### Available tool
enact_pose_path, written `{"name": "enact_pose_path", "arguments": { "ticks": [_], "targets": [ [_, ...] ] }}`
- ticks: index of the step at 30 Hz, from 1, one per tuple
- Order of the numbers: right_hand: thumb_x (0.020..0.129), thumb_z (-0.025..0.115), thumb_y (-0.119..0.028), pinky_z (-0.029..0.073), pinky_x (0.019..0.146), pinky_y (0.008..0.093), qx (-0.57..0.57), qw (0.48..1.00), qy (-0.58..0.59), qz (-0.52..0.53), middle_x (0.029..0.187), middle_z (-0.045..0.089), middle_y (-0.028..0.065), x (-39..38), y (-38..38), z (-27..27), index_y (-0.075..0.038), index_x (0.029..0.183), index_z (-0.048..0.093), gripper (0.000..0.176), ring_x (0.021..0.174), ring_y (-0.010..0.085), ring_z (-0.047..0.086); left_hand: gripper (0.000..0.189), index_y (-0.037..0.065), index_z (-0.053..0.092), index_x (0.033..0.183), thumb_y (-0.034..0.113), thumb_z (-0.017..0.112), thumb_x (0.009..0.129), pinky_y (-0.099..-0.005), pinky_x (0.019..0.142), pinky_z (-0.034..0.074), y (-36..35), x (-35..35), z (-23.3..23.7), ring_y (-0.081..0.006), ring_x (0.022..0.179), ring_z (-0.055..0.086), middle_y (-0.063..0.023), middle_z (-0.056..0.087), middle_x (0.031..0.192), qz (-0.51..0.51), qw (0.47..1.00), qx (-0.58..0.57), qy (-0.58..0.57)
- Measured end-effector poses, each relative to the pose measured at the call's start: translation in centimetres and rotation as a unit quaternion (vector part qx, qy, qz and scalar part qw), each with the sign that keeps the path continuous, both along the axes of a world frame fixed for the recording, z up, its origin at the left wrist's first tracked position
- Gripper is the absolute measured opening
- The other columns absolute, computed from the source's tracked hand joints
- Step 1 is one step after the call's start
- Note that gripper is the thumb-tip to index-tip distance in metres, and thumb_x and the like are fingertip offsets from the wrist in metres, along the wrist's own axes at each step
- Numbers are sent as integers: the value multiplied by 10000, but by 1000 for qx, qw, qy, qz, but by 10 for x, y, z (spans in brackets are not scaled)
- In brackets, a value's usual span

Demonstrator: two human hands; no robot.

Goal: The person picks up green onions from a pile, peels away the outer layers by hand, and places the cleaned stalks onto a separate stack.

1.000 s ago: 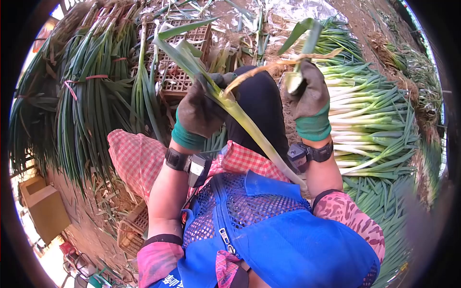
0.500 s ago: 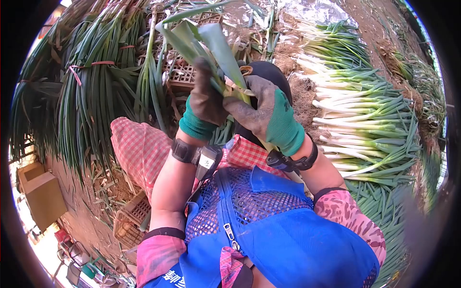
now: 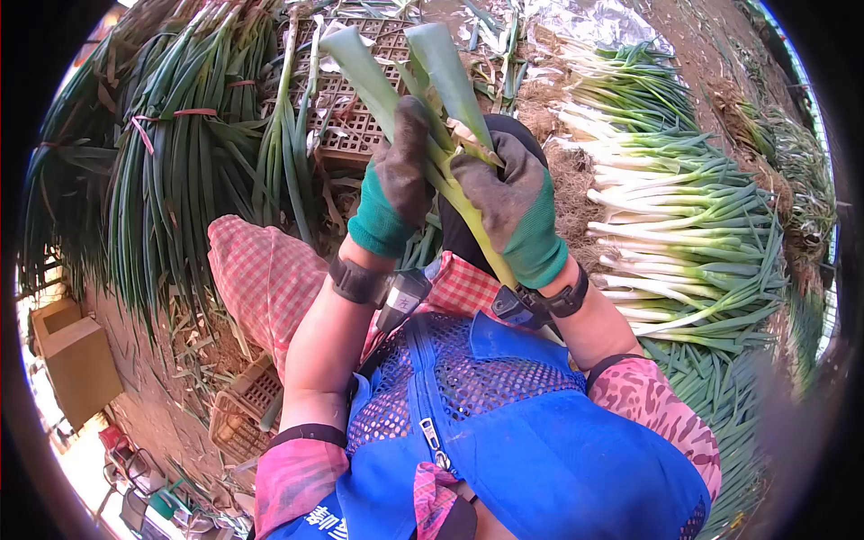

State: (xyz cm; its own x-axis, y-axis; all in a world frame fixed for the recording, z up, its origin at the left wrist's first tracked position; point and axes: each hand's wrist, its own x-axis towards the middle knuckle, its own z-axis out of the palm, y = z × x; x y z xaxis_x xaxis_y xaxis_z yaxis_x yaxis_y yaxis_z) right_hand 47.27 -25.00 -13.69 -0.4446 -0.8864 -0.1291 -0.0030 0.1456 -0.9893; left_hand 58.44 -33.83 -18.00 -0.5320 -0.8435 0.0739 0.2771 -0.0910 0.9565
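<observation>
A green onion point(image 3: 472, 216) with broad leaves slants across my lap, its pale stalk running down toward my right wrist. Wrapped round its left side is my left hand point(image 3: 397, 187), in a dirty grey-and-green work glove, thumb pointing up. My right hand point(image 3: 515, 196), gloved the same way, pinches the stalk where the leaves part; a torn, yellowish bit of leaf sheath shows by its fingers. Above the hands two wide green leaves spread apart. Partly covered by my right hand is my dark-clad knee.
Tied bundles of green onions point(image 3: 175, 193) lie at left beside a plastic crate point(image 3: 346, 108). On the right are rows of white-stemmed green onions point(image 3: 675, 198) and a heap of dry roots point(image 3: 569, 198). Another crate point(image 3: 238, 418) and a cardboard box point(image 3: 81, 369) stand lower left.
Both hands have shifted slightly right with the green onion. Its leaves have swung and now stand farther apart, and more of the stalk shows between my hands.
</observation>
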Motion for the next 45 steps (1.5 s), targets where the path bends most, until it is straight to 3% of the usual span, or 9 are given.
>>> {"name": "enact_pose_path", "arguments": {
  "ticks": [5,11,17,28,31,34,39,41,45],
  "targets": [
    [839,670,-134,474,735,213,-95,991,-59,73,935,662,11,-13,-1,-25,18,1041,658,253,818,40,569,577,3,476,1291,493,408,995,-304,776,542,-3,-5,3,-179,881,638,-91,646,1022,-52,935,322,142],
    [858,678,-160,465,719,212,-113,987,-68,88,890,645,12,-10,-9,-22,8,1011,645,230,810,35,553,360,4,483,1291,228,408,1020,-329,726,563,-9,11,-12,-192,862,656,-102,647,1019,58,886,-430,-162],
    [818,725,-121,454,672,223,-108,988,85,-70,796,631,8,18,-9,-17,-2,928,640,183,736,49,535,279,49,515,1237,60,418,977,-315,772,553,4,-14,8,-183,890,659,-99,652,1038,-20,940,280,196],
    [941,542,-64,298,431,235,-266,951,-145,-67,704,509,44,17,8,-6,-5,1162,550,229,511,92,415,496,154,555,1198,564,505,923,-343,575,562,-28,10,-54,-174,680,625,-43,622,823,126,903,298,283],
    [944,573,-115,320,441,224,-164,975,-134,-66,703,497,32,22,2,9,-23,1177,559,251,514,93,420,548,196,532,701,739,585,755,-307,474,362,-26,23,-21,-157,534,479,40,516,662,84,884,365,279],
    [946,593,-201,436,540,255,-238,969,-4,60,778,557,67,-17,-29,-5,1,1169,561,303,628,139,534,538,201,533,704,732,615,727,-294,520,339,-30,35,-20,-138,562,451,51,490,668,-79,814,404,409],
    [947,580,-320,585,803,391,-215,907,-361,40,1187,571,206,-94,-117,27,77,1207,532,476,942,276,643,412,210,542,680,610,592,767,-264,542,245,-29,41,-32,-108,547,398,56,485,685,-161,802,360,449],
    [942,569,-371,561,861,350,-316,929,-53,185,1263,518,198,-74,-111,17,-19,1189,595,431,981,270,639,393,221,553,721,607,570,788,-263,563,303,-33,43,-36,-107,578,429,54,487,696,-191,790,342,471],
    [903,645,-315,530,868,298,-94,938,-53,330,1211,589,166,-1,-64,22,-89,1230,597,401,1050,230,631,378,188,556,817,563,523,847,-307,665,446,-33,49,-40,-133,681,514,42,514,758,-149,829,339,419]
  ]
}}
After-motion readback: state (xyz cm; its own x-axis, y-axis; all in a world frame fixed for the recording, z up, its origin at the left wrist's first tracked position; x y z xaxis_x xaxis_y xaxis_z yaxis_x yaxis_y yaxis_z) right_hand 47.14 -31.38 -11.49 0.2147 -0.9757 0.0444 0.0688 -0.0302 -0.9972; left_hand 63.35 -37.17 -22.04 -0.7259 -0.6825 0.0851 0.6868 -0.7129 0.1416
